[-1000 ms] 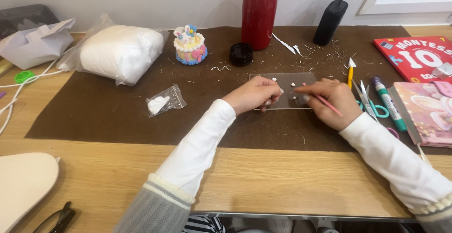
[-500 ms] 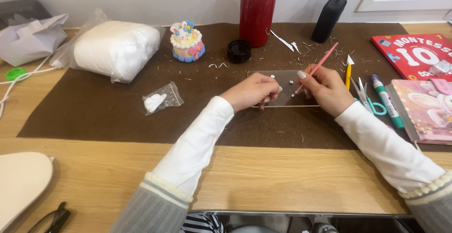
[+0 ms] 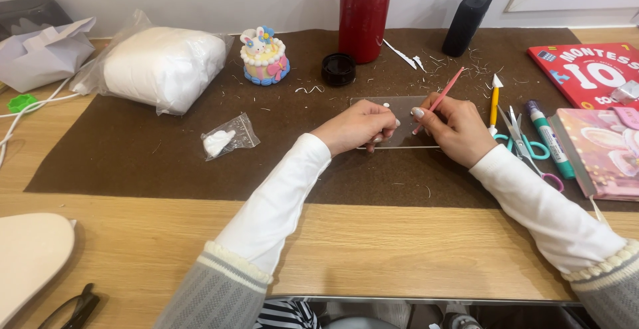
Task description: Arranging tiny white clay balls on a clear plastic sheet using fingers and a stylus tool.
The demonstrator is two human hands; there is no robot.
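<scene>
A brown mat [image 3: 133, 163] covers a wooden table [image 3: 399, 256] set against a pale wall. On the mat lies a clear sheet [image 3: 406, 119]: the left hand [image 3: 356, 126] presses it with curled fingers, while the right hand [image 3: 456, 126] pinches a pink tool [image 3: 442, 93] above it. Behind stand a red bottle [image 3: 363, 9], a black lid [image 3: 338, 68] and a small cake figure [image 3: 265, 56]; scissors [image 3: 516, 136] lie to the right.

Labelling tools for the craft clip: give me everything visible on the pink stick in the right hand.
The pink stick is a thin, straight, rod-like tool, looks like plastic, one solid pink colour. The right hand pinches its lower part between thumb and fingers, so the working tip is hidden behind the fingers. It is tilted, with the free upper end pointing up and to the right, away from the person. It sits over the clear sheet on the brown mat; whether the tip touches the sheet cannot be told. The left hand rests beside it, not touching.
</scene>
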